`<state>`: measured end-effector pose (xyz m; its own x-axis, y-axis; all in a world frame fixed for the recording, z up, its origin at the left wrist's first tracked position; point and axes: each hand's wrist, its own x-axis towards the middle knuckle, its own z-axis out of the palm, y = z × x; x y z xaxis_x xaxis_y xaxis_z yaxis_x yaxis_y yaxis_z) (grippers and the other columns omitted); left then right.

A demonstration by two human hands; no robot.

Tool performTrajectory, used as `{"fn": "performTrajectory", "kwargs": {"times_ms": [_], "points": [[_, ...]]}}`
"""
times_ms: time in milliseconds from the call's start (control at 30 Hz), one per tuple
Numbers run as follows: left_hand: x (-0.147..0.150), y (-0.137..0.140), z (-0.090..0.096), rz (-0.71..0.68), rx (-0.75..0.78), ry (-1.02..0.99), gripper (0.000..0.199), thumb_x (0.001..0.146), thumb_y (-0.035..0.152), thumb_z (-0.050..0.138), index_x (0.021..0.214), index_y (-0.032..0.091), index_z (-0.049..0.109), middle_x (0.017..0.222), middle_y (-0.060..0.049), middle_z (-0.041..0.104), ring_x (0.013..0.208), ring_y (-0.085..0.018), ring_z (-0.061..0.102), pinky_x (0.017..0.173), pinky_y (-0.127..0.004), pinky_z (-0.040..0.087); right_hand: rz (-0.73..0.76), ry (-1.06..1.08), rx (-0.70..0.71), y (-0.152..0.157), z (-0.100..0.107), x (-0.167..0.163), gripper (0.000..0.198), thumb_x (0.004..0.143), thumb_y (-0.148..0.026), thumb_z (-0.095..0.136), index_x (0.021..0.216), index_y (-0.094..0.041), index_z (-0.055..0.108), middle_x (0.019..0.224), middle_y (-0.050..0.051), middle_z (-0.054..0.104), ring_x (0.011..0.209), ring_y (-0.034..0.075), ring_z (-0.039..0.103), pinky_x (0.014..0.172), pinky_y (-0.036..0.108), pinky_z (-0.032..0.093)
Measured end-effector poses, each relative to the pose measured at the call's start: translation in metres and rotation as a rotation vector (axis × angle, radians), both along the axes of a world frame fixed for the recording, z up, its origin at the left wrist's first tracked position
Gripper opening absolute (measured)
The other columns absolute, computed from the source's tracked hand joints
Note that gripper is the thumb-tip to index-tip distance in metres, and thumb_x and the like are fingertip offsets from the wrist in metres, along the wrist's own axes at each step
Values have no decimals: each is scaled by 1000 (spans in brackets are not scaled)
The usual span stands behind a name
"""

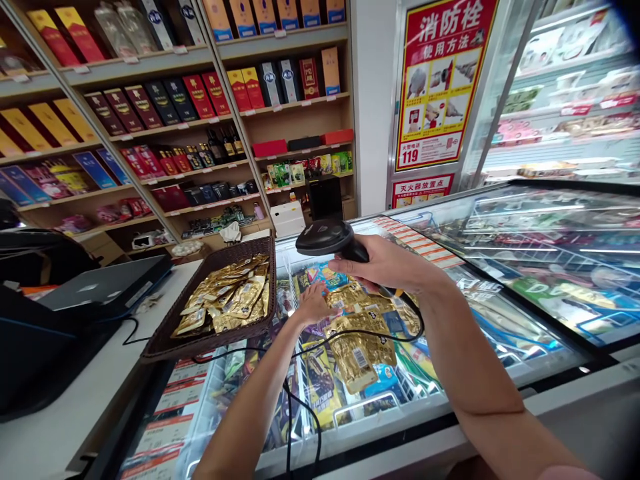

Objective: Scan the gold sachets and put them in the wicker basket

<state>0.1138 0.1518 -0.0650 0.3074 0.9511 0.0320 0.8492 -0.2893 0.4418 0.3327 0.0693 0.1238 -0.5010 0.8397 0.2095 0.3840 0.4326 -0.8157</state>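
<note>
My right hand (387,263) is wrapped round the handle of a black barcode scanner (324,237), raised above the chest freezer with its head pointing left. The scanner's black cable (345,333) loops down across the glass. Below the scanner, my left hand (313,305) reaches forward with its fingers stretched out, at the left edge of several gold foil packets (355,357) spread on the freezer's glass top. I cannot tell whether the fingertips press on a packet. A dark brown woven basket (273,280) full of similar gold packets (225,297) stands left of my left hand.
Coloured frozen goods (320,380) show through the glass inside the freezer. A white counter (125,373) with a dark machine (105,287) is on the left. Shelves (295,110) of boxes stand behind. A lit display fridge (570,100) is at the right.
</note>
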Motion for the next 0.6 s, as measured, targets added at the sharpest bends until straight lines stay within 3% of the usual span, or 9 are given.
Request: {"fn": "performTrajectory", "kwargs": {"times_ms": [100, 167, 267, 400, 500, 600], "points": [[1, 3, 1, 63, -12, -147, 63, 59, 44, 79, 111, 18, 52, 115, -12, 57, 107, -30, 53, 89, -40, 42, -1, -4, -9, 0, -1, -1, 40, 80, -58, 65, 85, -20, 54, 50, -5, 51, 40, 10, 48, 40, 22, 36], [-3, 3, 11, 12, -12, -303, 53, 63, 37, 77, 107, 19, 54, 102, -6, 61, 92, -23, 57, 79, -34, 44, -8, 2, -6, 1, -2, 0, 40, 81, -58, 64, 85, -20, 54, 48, -5, 51, 40, 11, 48, 40, 22, 35], [-16, -1, 40, 13, 35, -532, 32, 71, 37, 71, 95, 19, 61, 86, -1, 62, 77, -17, 56, 68, -26, 41, -48, 36, -1, 1, -3, 3, 40, 83, -59, 61, 84, -19, 54, 46, -5, 50, 40, 11, 46, 41, 22, 34], [-40, -19, 88, 166, 44, -849, 37, 73, 47, 71, 96, 18, 66, 66, 3, 56, 57, -11, 48, 52, -21, 33, -72, 121, 4, -3, -1, 6, 41, 83, -59, 61, 78, -19, 51, 46, -5, 51, 40, 9, 44, 43, 23, 35], [-55, -31, 113, 237, 34, -1105, 42, 64, 46, 79, 92, 17, 68, 70, 0, 62, 60, -10, 54, 54, -20, 38, -24, 169, -40, -9, 1, 5, 41, 81, -58, 64, 78, -20, 49, 49, -5, 50, 41, 9, 44, 42, 22, 35], [-63, -36, 125, 283, 51, -1293, 45, 58, 42, 83, 92, 16, 70, 81, -4, 69, 71, -13, 62, 64, -23, 46, 30, 136, -96, -14, 1, 4, 42, 82, -59, 63, 81, -19, 51, 48, -6, 49, 41, 9, 43, 42, 23, 36]]}}
